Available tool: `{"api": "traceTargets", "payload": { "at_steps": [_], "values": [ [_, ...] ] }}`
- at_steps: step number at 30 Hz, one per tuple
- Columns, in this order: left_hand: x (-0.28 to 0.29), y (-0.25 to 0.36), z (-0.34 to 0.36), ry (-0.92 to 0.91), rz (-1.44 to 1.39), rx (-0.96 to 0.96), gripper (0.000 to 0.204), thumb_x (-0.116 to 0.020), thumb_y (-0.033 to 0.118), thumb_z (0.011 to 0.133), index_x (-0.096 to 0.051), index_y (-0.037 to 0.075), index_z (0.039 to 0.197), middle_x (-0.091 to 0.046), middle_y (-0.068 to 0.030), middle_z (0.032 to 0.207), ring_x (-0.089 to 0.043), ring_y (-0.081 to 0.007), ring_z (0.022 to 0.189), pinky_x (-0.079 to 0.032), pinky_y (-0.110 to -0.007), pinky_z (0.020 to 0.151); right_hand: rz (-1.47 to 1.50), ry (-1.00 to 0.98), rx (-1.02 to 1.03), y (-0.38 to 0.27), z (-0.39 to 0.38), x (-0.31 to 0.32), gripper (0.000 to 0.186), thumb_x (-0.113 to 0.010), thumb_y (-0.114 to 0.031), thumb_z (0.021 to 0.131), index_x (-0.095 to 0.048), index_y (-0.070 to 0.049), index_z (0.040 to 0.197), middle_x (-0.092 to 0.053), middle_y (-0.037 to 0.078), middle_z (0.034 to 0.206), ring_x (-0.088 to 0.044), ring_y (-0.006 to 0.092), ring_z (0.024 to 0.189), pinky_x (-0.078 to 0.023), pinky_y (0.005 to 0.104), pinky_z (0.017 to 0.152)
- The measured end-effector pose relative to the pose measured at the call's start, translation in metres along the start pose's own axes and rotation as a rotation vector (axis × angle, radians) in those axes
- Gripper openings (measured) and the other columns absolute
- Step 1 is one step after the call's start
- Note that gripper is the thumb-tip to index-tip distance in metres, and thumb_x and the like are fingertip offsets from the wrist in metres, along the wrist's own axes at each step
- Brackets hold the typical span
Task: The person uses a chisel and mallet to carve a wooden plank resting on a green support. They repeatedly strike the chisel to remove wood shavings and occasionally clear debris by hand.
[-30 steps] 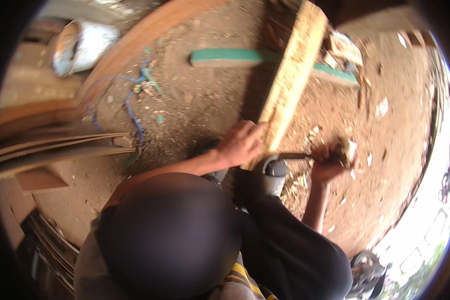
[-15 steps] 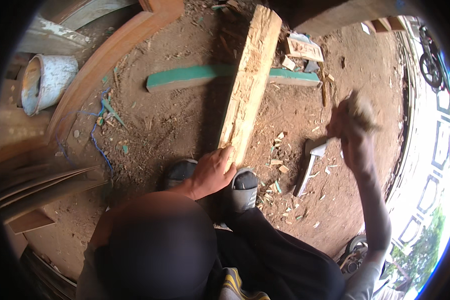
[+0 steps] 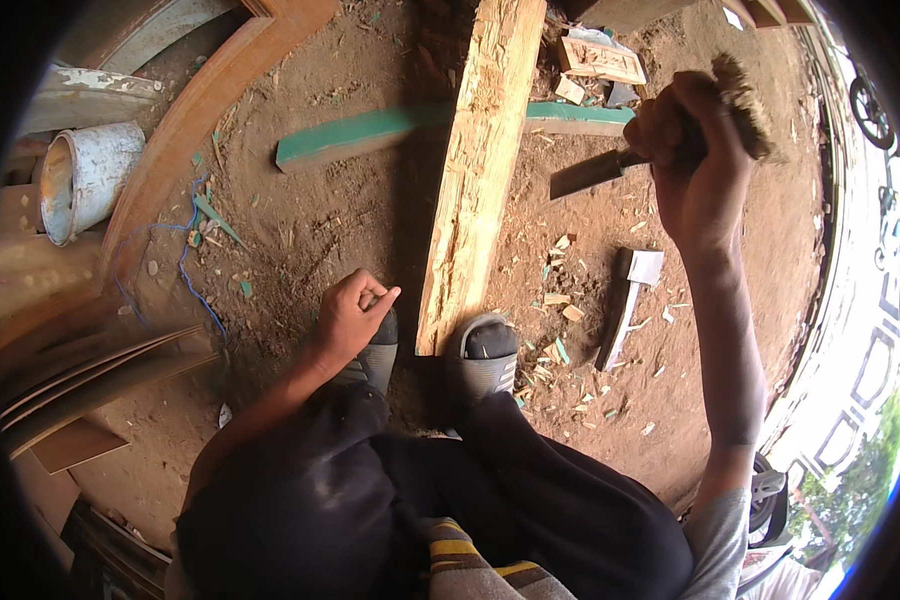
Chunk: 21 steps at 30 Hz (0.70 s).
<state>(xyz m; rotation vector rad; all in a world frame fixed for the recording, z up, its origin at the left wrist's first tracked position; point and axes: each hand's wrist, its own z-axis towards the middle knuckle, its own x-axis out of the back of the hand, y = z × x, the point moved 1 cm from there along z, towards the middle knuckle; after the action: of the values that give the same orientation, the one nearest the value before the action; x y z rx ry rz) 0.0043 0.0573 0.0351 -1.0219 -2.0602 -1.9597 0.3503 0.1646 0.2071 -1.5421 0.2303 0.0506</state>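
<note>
My left hand (image 3: 355, 310) hovers just left of the pale plank's (image 3: 475, 180) lower end, fingertips pinched together; anything inside them is too small to make out. My right hand (image 3: 695, 165) grips a chisel (image 3: 582, 178), its broad dark blade pointing left and a frayed, fibrous end sticking up from the fist. The plank's top is rough and pitted, and its lower end lies between my sandalled feet (image 3: 485, 365). Below the chisel, right of the plank, a hammer-like tool with a flat pale head (image 3: 642, 268) lies among wood chips.
A green-painted beam (image 3: 350, 130) lies crosswise near the plank's far part, beside wood offcuts (image 3: 600, 60). At left are a curved brown timber frame (image 3: 200, 110), a rusty white bucket (image 3: 90, 180), stacked boards (image 3: 100, 380) and blue string (image 3: 190, 280). Motorbike wheels (image 3: 870, 110) show at the right edge.
My left hand has let go of the plank and moved left, fingers closing. My right hand has risen toward the upper right with the chisel, whose blade now points left.
</note>
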Motion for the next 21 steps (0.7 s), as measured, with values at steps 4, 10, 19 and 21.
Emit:
{"api": "traceTargets", "payload": {
  "at_steps": [4,10,19,21],
  "values": [
    [-0.003,-0.011,-0.032,-0.047,0.065,-0.073,0.024,-0.080,0.004,0.083,-0.056,0.006,0.078,-0.044,-0.0027,0.061,-0.044,-0.0176,0.053,-0.039,-0.035,0.051,0.193,0.157,-0.003,-0.008,0.018,-0.016,0.020,-0.054,-0.025,0.103,-0.057,-0.012,0.087,-0.042,-0.002,0.072,-0.037,0.0102,0.059,-0.032,0.0288,0.056],
    [-0.009,-0.020,-0.057,-0.126,0.200,-0.377,0.013,-0.079,0.008,0.083,-0.067,0.009,0.087,-0.056,-0.0013,0.068,-0.058,-0.0211,0.064,-0.040,-0.037,0.065,0.255,0.065,0.313,-0.014,0.055,-0.058,0.020,-0.058,-0.032,0.097,-0.057,-0.012,0.099,-0.043,-0.001,0.070,-0.041,0.0113,0.052,-0.032,0.0258,0.045],
    [-0.016,-0.031,-0.053,-0.045,0.068,-0.262,0.009,-0.067,0.001,0.087,-0.066,0.006,0.094,-0.065,-0.0047,0.078,-0.056,-0.0259,0.064,-0.042,-0.039,0.066,0.263,-0.003,0.322,-0.021,0.102,-0.042,0.026,-0.058,-0.038,0.100,-0.057,-0.012,0.101,-0.049,0.000,0.079,-0.043,0.0114,0.059,-0.034,0.0264,0.052],
    [-0.015,-0.030,-0.053,-0.049,0.043,-0.186,0.010,-0.066,0.001,0.087,-0.066,0.006,0.096,-0.065,-0.0050,0.080,-0.055,-0.0262,0.064,-0.042,-0.039,0.067,0.480,-0.170,0.074,-0.026,0.123,-0.020,0.025,-0.059,-0.037,0.100,-0.057,-0.012,0.098,-0.049,0.000,0.080,-0.043,0.0113,0.061,-0.034,0.0272,0.055]
  ]
}}
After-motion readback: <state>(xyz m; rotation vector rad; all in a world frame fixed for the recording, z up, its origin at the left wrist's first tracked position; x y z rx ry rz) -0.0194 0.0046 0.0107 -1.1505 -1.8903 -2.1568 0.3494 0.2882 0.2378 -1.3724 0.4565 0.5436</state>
